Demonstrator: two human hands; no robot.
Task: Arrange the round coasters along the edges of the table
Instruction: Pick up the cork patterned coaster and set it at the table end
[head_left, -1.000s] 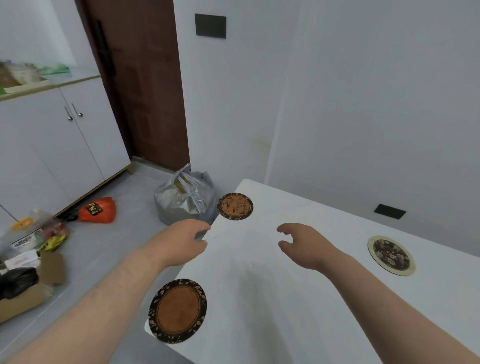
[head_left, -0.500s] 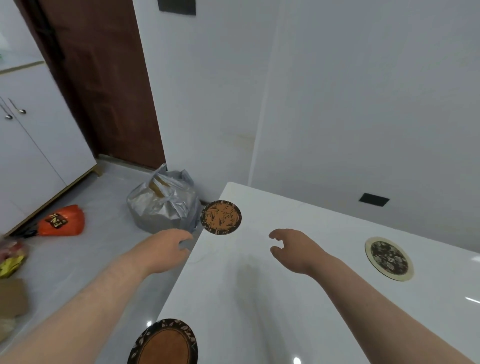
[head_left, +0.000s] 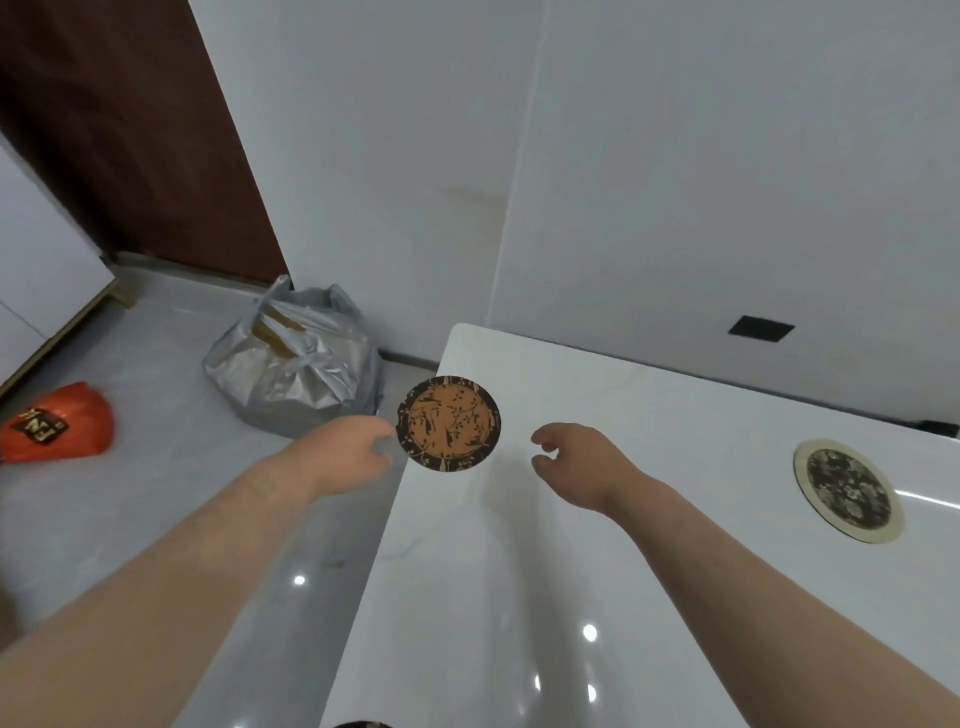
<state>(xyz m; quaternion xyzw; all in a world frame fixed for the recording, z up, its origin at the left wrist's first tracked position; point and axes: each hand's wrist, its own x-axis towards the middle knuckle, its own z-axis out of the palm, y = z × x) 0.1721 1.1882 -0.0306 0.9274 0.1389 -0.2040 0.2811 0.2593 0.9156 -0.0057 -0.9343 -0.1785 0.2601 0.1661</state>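
A round coaster with an orange centre and black patterned rim (head_left: 448, 424) lies at the left edge of the white table (head_left: 597, 597), overhanging it slightly. My left hand (head_left: 347, 453) hovers beside the table edge, its fingertips close to that coaster's left rim; contact is unclear. My right hand (head_left: 576, 464) floats over the table just right of the coaster, fingers curled and apart, holding nothing. A second coaster, cream-rimmed with a dark floral centre (head_left: 848, 490), lies near the table's far edge at the right. A sliver of a third dark coaster (head_left: 363, 724) shows at the bottom.
A grey plastic bag (head_left: 296, 374) stands on the floor left of the table's corner. An orange packet (head_left: 54, 423) lies further left. White walls bound the table behind; a brown door (head_left: 130, 130) and a white cabinet (head_left: 31, 280) are at the far left.
The view has shifted forward and right, so the near brown coaster has slid almost out of the bottom. Both hands have moved closer to the orange coaster at the left edge.
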